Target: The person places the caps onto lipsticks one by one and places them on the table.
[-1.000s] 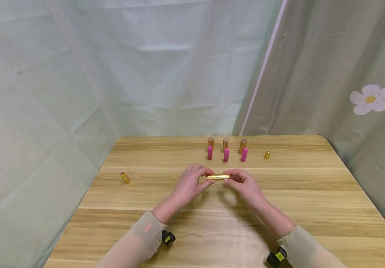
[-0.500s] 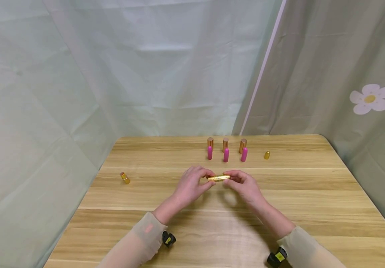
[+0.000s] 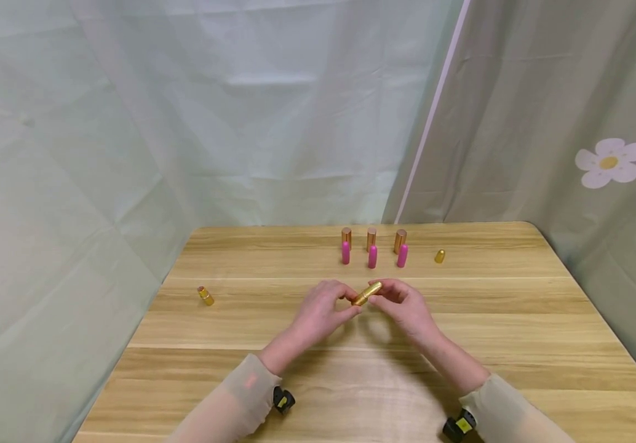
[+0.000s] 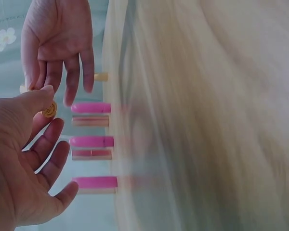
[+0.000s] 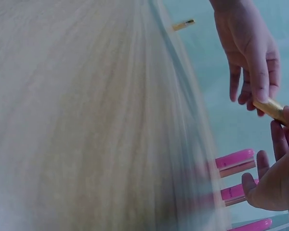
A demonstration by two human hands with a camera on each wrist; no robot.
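Above the middle of the table, both hands meet at a slim gold lipstick tube (image 3: pixel 366 294), which slants with its far end up to the right in the head view. Its near left end is pinched between thumb and fingers of my left hand (image 3: pixel 318 311). My right hand (image 3: pixel 408 309) has its thumb and index finger at the other end. In the right wrist view the gold tube (image 5: pixel 272 109) spans the two hands, the right thumb covering one end. A round gold end face (image 4: pixel 49 109) shows beside the left thumb in the left wrist view.
Behind the hands stand three pink tubes (image 3: pixel 372 257), each before a copper-coloured cylinder (image 3: pixel 400 241). A small gold cap (image 3: pixel 440 256) sits right of them. A gold tube piece (image 3: pixel 205 296) is at the left of the wooden table (image 3: pixel 517 344). Curtains (image 3: pixel 274 123) hang behind.
The lipstick tube has turned from nearly level to a slant, its right end swinging up and its left end coming down. My left hand has lowered slightly; my right hand stays almost in place.
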